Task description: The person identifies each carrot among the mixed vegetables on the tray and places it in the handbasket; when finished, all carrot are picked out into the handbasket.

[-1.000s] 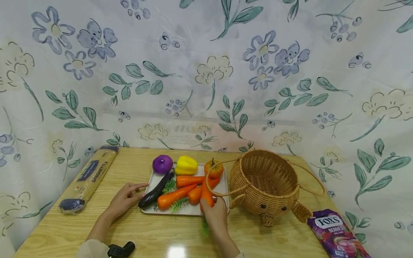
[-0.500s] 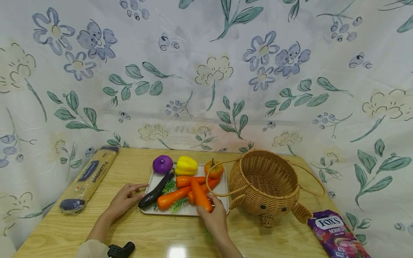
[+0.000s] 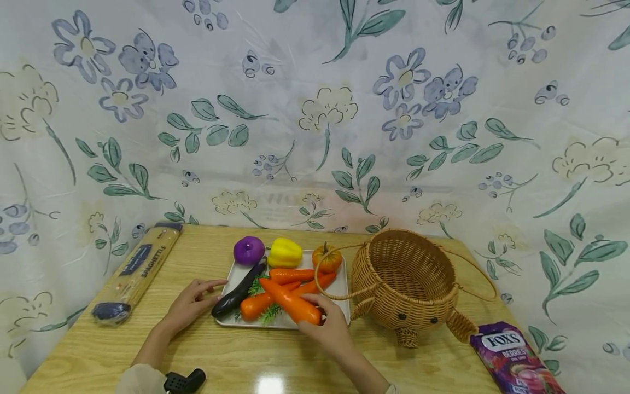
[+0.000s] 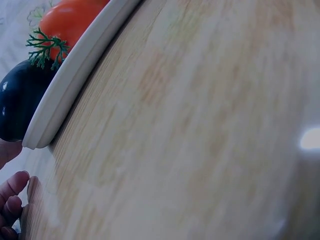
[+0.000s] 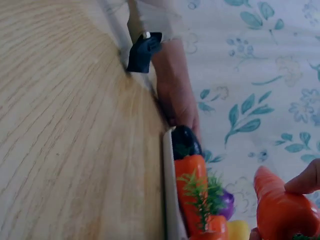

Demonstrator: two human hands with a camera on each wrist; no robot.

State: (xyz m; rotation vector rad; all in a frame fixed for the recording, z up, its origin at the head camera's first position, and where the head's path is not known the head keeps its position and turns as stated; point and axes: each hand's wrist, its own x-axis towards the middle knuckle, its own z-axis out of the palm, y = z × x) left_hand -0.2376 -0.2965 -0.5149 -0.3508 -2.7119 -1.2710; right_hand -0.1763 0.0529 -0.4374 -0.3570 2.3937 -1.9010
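The person's right hand (image 3: 331, 324) grips a glossy, tapering orange carrot (image 3: 290, 301) by its thick end, over a white rectangular tray (image 3: 238, 276). The left hand (image 3: 193, 301), fingers loosely extended, is at the tray's edge beside a long, shiny black eggplant (image 3: 239, 293).

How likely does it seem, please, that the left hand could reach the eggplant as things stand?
Quite likely yes: the left hand is right beside the eggplant, at the edge of the tray, and no other vegetable seems to stand between them.
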